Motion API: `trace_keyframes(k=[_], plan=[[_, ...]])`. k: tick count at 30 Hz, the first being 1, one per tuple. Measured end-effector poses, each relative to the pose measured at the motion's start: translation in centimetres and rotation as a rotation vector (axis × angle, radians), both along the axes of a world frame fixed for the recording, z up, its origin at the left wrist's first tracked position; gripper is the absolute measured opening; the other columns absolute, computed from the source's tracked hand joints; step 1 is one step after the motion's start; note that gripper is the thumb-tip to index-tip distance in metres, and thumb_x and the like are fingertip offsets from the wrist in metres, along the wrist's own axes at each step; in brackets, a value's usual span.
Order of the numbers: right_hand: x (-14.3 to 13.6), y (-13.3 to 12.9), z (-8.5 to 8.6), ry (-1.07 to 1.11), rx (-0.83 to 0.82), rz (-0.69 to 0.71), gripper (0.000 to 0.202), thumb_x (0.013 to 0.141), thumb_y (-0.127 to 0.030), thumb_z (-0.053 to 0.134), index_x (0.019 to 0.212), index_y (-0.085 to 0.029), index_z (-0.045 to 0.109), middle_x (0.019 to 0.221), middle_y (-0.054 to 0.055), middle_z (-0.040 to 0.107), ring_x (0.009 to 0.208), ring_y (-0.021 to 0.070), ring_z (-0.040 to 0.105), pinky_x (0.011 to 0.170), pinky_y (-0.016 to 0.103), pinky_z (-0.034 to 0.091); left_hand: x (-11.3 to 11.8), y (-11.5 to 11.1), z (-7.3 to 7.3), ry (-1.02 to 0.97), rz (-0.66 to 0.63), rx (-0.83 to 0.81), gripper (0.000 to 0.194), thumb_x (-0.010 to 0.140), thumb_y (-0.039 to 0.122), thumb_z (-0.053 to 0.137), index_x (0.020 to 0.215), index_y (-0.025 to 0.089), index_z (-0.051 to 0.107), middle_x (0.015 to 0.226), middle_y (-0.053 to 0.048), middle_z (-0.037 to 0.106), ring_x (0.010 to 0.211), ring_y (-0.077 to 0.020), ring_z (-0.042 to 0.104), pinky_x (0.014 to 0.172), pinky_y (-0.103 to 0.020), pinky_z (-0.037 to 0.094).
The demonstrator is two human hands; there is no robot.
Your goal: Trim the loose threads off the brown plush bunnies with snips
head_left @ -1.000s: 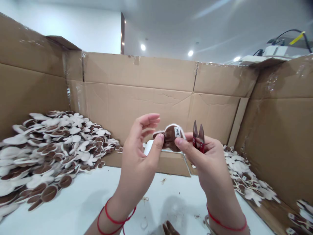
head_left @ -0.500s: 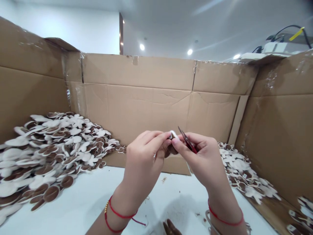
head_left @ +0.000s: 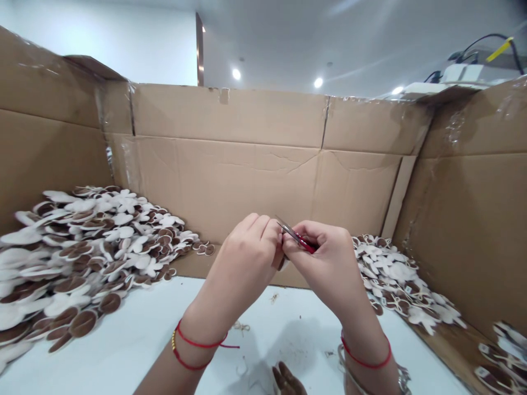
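Note:
Above the table's middle, my left hand (head_left: 250,252) is closed around a small brown-and-white felt piece (head_left: 282,263), mostly hidden by the fingers. My right hand (head_left: 323,255) touches it from the other side, fingers closed on small red-handled scissors (head_left: 303,242). Their metal blades point up and left, across the left fingertips. Another brown piece (head_left: 287,378) lies on the table near the bottom edge.
Brown-and-white felt pieces form a large pile (head_left: 78,247) at left and a smaller pile (head_left: 399,274) at right. A tall cardboard wall (head_left: 230,164) surrounds the white table (head_left: 164,323). Thread scraps (head_left: 241,326) lie near the middle.
Both hands have drawn closer together, the right one moving left with the scissors. The blades now lie lower and flatter against the left fingers, and the felt piece is more hidden.

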State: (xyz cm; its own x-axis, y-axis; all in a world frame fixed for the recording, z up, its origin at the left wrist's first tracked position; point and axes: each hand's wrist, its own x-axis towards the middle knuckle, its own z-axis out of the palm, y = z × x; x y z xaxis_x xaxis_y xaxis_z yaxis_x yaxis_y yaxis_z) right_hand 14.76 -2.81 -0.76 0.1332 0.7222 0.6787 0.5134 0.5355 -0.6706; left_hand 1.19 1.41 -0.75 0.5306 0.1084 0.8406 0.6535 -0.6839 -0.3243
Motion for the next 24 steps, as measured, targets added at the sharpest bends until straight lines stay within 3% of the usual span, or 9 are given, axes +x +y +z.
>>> trace_keyframes(k=[4,8,13,18,24], plan=[[0.2,-0.3,0.2,0.064,-0.055,0.098,0.015,0.072,-0.015,0.057,0.058,-0.014,0.060,0.048,-0.003,0.054,0.048,0.0090,0.042,0.043,0.019,0.029,-0.3,0.3,0.3,0.028,-0.103,-0.141,0.018,0.090,0.011,0.042,0.077,0.015,0.054,0.073,-0.004,0.057,0.070,-0.0201,0.050,0.063,-0.031,0.043],[0.2,-0.4,0.2,0.126,-0.061,0.170,0.016,0.077,-0.020,0.059,0.063,-0.014,0.063,0.053,-0.001,0.060,0.050,0.0100,0.047,0.045,0.020,0.033,-0.4,-0.1,0.5,-0.057,-0.233,-0.406,0.020,0.095,0.016,0.040,0.079,0.016,0.051,0.073,-0.001,0.053,0.071,-0.0179,0.049,0.064,-0.029,0.040],[-0.1,-0.1,0.2,0.112,-0.069,0.113,0.021,0.081,-0.027,0.059,0.064,-0.015,0.064,0.056,-0.001,0.059,0.051,0.0102,0.046,0.048,0.022,0.033,-0.5,-0.3,0.5,-0.136,-0.242,-0.670,0.027,0.101,0.024,0.031,0.079,0.019,0.046,0.075,0.001,0.053,0.073,-0.0164,0.049,0.066,-0.029,0.036],[0.1,0.0,0.1,0.075,-0.119,0.105,0.031,0.084,-0.036,0.056,0.063,-0.015,0.063,0.063,0.005,0.064,0.060,0.0146,0.052,0.057,0.027,0.038,-0.7,0.4,0.3,-0.105,-0.380,-0.873,0.029,0.103,0.033,0.031,0.085,0.020,0.050,0.081,0.004,0.059,0.077,-0.0124,0.054,0.071,-0.025,0.037],[0.0,-0.1,0.1,0.029,-0.220,0.103,0.023,0.079,-0.028,0.055,0.060,-0.016,0.062,0.057,0.003,0.064,0.053,0.0140,0.051,0.052,0.026,0.036,-0.9,0.6,0.0,-0.123,-0.377,-1.020,0.032,0.102,0.034,0.032,0.077,0.020,0.047,0.072,0.005,0.059,0.067,-0.0116,0.054,0.065,-0.025,0.037]])
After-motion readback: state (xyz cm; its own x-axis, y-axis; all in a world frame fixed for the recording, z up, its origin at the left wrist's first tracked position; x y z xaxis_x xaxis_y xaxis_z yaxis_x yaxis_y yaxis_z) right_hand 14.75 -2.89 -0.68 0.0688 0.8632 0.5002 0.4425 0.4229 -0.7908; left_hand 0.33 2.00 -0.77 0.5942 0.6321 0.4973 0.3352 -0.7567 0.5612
